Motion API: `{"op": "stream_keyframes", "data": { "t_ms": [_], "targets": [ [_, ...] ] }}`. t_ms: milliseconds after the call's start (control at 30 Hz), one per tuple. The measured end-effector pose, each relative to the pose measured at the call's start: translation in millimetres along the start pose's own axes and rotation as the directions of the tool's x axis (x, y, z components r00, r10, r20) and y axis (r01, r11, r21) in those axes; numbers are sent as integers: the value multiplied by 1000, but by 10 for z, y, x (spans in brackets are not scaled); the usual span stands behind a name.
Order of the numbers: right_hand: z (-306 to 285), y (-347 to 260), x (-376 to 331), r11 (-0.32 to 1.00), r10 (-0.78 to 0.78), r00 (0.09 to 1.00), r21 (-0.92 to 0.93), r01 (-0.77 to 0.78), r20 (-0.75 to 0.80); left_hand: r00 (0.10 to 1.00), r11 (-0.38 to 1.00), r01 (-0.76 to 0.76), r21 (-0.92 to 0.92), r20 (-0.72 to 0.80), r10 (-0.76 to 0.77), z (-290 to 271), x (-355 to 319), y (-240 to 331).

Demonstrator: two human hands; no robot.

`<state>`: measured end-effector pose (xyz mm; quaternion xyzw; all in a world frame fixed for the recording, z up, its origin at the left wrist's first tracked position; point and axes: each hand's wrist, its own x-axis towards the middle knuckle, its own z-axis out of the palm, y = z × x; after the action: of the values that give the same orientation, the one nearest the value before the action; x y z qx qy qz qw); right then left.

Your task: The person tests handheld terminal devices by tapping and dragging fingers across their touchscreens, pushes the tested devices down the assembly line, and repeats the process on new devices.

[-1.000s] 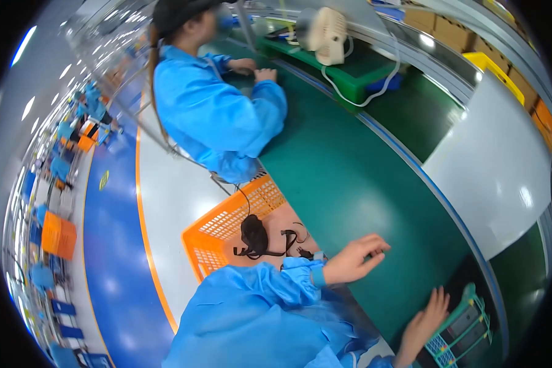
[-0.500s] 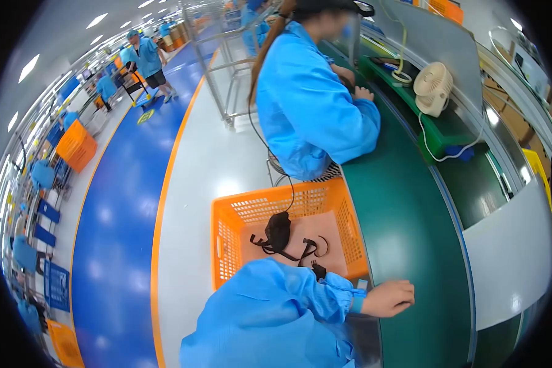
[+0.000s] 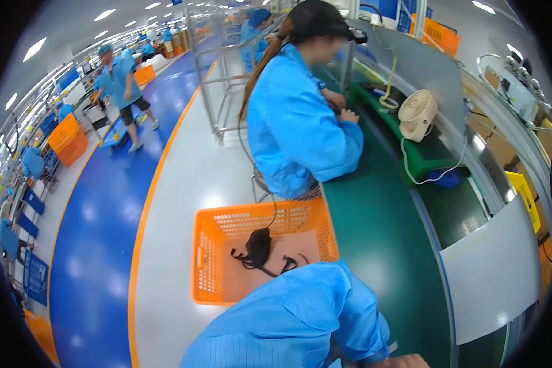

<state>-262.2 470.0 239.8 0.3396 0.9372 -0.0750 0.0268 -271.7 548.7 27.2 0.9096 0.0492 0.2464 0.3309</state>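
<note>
The right hand (image 3: 405,362) shows only partly, its grip unclear; nearby, left, an orange perforated plastic basket (image 3: 211,264) holds a black corded device (image 3: 259,247).

Orange basket (image 3: 210,257) open from above; blue sleeve (image 3: 300,313) overhangs its near corner

The view has swung left. The orange basket (image 3: 218,264) now sits in the middle, and both hands have slipped almost out of sight.
</note>
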Motion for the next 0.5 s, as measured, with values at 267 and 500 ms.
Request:
{"op": "stream_keyframes", "data": {
  "t_ms": [267, 500],
  "targets": [
    [-73, -127, -19, 982, -130, 985, 122, 144, -115, 972, 863, 190, -468, 212, -99, 174, -246, 456],
    [-184, 152, -288, 651, -341, 721, 402, 644, -603, 960, 754, 144, -641, 275, 51, 243, -446, 648]
  ]
}}
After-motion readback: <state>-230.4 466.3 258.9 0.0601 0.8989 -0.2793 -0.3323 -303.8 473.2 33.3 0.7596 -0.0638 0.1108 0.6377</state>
